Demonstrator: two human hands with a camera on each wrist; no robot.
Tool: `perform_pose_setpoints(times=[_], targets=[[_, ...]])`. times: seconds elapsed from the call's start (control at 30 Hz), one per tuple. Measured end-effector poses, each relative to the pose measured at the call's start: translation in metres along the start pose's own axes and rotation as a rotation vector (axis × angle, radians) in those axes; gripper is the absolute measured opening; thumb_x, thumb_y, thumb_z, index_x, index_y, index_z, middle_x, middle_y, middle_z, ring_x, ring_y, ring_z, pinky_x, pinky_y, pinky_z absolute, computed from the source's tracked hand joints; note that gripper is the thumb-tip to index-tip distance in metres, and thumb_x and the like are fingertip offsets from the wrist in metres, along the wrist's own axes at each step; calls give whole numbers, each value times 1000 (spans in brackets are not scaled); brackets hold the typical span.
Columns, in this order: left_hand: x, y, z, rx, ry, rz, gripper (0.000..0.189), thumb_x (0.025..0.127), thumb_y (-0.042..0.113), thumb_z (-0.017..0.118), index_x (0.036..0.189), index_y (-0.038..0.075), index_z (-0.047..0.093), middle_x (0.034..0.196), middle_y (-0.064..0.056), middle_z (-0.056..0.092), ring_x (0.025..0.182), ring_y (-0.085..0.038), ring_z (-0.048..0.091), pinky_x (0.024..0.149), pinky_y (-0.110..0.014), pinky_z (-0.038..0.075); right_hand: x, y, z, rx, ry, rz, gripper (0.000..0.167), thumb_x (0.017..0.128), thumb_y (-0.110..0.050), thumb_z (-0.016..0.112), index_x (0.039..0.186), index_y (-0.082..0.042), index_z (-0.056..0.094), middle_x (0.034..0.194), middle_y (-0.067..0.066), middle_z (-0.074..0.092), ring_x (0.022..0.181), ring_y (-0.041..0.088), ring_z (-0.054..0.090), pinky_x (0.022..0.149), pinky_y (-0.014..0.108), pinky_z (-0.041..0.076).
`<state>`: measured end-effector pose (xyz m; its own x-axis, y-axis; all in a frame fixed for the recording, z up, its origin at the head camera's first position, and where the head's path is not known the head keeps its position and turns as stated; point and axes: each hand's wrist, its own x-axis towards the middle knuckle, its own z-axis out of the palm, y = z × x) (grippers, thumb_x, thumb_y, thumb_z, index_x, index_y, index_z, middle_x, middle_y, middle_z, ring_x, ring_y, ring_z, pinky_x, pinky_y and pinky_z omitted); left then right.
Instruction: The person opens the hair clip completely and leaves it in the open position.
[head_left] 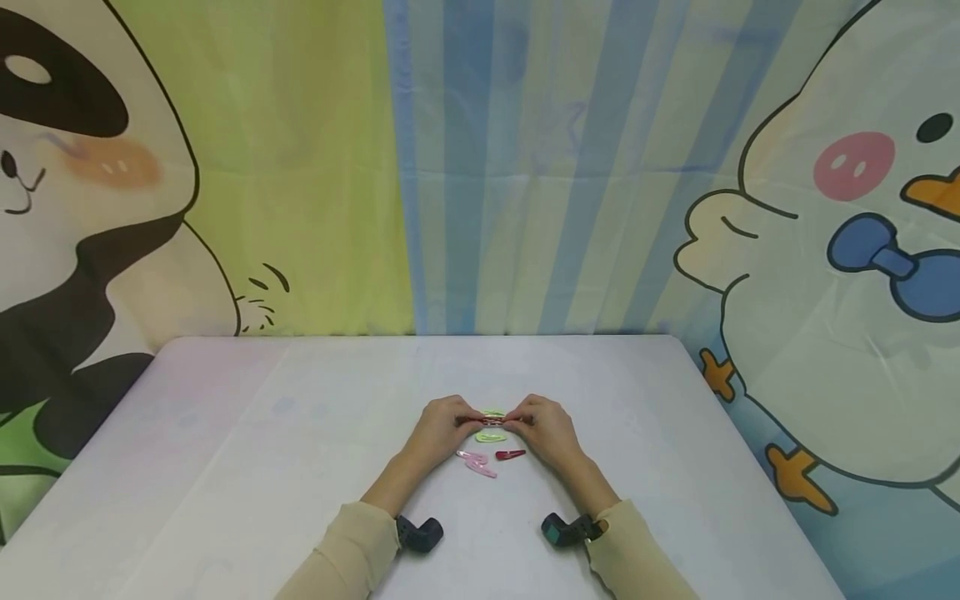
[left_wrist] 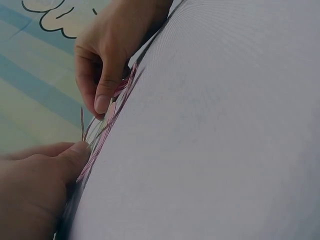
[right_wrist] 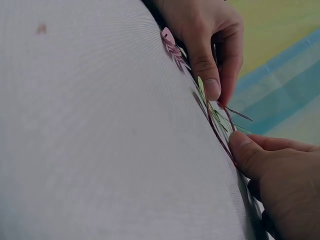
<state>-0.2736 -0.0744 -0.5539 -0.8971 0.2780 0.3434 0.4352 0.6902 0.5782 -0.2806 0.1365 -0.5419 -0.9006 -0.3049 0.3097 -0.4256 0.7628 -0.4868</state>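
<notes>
My left hand [head_left: 441, 429] and right hand [head_left: 549, 429] meet above the table's middle, pinching opposite ends of a dark red snap hair clip [head_left: 492, 422]. Thumb and fingertips hide its two ends. From the right wrist, the clip's thin red strips [right_wrist: 228, 118] look spread apart between the fingertips. One green hair clip [head_left: 491, 412] lies just behind the held clip, and another green hair clip [head_left: 491, 437] just in front. Nearer me are a second dark red clip [head_left: 511, 455] and overlapping pink hair clips [head_left: 481, 469].
The white table [head_left: 225, 500] reaches back to a printed cloth backdrop [head_left: 525, 167] with a panda and a white bird. A dark wrist device [head_left: 420, 535] sits on the left forearm, and a similar device [head_left: 564, 531] on the right.
</notes>
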Motion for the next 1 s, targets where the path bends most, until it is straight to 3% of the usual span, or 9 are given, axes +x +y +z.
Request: perform_pose_setpoints(times=[0.6, 0.73, 1.0], targets=[[-5, 1, 0, 2, -51, -90, 12, 82, 25, 74, 91, 17, 77, 79, 9, 65, 72, -3, 55, 65, -21, 45, -5, 2, 6, -44, 7, -28, 8, 79, -28, 76, 83, -21, 77, 77, -14, 60, 71, 2, 53, 65, 23, 44], [-2, 1, -3, 4, -38, -79, 11, 82, 24, 74, 89, 16, 77, 78, 8, 65, 72, -4, 56, 65, -22, 45, -1, 3, 8, -45, 18, -40, 9, 79, -29, 76, 83, -21, 77, 77, -13, 61, 71, 3, 55, 65, 23, 45], [4, 4, -2, 21, -48, -73, 11, 82, 24, 74, 89, 16, 77, 77, 8, 64, 70, -4, 55, 64, -21, 44, 1, 5, 3, -56, 2, 12, 10, 79, -30, 76, 83, -22, 77, 77, -14, 59, 67, 1, 49, 62, 20, 41]])
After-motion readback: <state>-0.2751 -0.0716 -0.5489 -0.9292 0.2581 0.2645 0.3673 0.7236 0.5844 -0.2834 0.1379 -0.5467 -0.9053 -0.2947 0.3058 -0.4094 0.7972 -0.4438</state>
